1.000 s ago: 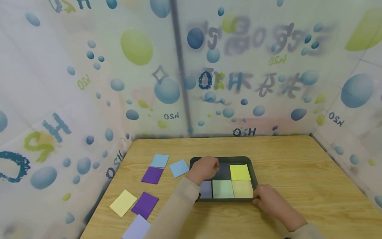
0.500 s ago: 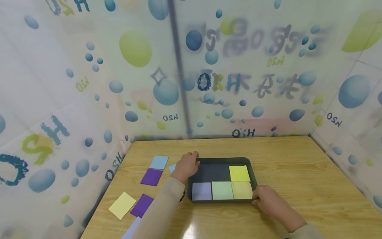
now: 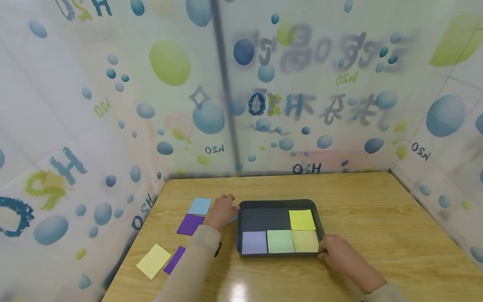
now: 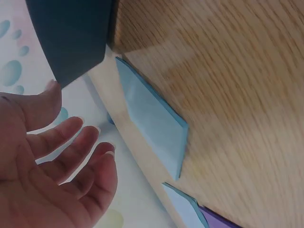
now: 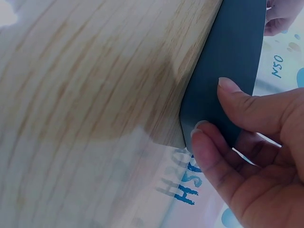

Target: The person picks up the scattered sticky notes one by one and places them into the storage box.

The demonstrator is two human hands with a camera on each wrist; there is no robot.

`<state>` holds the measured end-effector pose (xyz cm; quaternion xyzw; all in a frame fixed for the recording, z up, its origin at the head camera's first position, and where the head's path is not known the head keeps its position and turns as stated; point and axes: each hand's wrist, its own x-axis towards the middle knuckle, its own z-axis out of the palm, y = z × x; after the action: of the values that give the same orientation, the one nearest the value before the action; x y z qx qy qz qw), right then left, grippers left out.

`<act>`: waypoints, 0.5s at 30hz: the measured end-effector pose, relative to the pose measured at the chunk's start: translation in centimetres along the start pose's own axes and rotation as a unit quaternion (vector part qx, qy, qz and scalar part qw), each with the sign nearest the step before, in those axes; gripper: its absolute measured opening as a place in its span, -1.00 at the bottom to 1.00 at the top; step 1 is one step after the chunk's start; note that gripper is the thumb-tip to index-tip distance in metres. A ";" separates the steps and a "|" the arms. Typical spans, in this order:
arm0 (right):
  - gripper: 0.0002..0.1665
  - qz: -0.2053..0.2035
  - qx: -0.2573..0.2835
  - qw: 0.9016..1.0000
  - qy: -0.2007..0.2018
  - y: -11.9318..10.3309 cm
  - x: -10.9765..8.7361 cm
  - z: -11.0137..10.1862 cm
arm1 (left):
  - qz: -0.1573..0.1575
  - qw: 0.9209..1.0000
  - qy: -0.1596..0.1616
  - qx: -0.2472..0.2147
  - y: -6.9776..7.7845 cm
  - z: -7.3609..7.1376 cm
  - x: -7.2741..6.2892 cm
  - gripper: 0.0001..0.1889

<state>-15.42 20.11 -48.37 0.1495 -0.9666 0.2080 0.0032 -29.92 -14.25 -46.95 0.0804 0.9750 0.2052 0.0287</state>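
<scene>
My left hand (image 3: 222, 213) hovers over a light blue square pad (image 4: 152, 118) left of the dark tray (image 3: 264, 254). The left wrist view shows its fingers loosely bent and apart, holding nothing; most of that pad is hidden in the head view. At the tray's near right corner, my right hand (image 3: 339, 256) grips the wall, thumb on the side and fingertips at the corner (image 5: 187, 114). Inside the tray lie a lavender square (image 3: 254, 242), a light green square (image 3: 280, 241), a pale yellow square (image 3: 305, 241) and, behind that one, a bright yellow square (image 3: 302, 220).
On the wooden table (image 3: 362, 209), left of my left forearm, lie another light blue square (image 3: 200, 206), a purple square (image 3: 190, 225), a second purple square (image 3: 174, 261) partly under the sleeve, and a pale yellow square (image 3: 153, 261). Patterned curtains (image 3: 181, 126) enclose the table.
My left hand has come out from over the tray and moved left to the light blue pad, uncovering the tray's left side. The right hand keeps its grip on the corner.
</scene>
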 end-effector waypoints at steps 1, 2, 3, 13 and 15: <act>-0.80 -0.002 0.000 1.000 0.001 0.0 0.0 0.0 | -0.003 1.000 -0.002 0.003 -0.2 -0.1 0.0 -0.54; -0.80 -0.003 0.000 1.000 0.001 0.0 0.0 0.0 | -0.005 1.000 -0.003 0.006 -0.3 -0.1 0.0 -0.54; -0.80 -0.002 0.000 1.000 0.001 0.0 0.0 0.0 | -0.009 1.000 -0.005 0.012 -0.5 -0.1 0.1 -0.54; -0.79 0.019 0.012 1.000 -0.011 -0.1 0.2 0.0 | -0.049 0.997 -0.020 0.061 -1.9 0.1 0.4 -0.39; -0.79 0.019 0.013 1.000 -0.011 0.0 0.2 0.0 | -0.053 0.996 -0.023 0.066 -2.0 0.1 0.3 -0.35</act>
<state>-15.56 20.03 -48.33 0.1332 -0.9666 0.2188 -0.0135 -30.51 -15.95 -47.86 0.0354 0.9883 0.1370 0.0564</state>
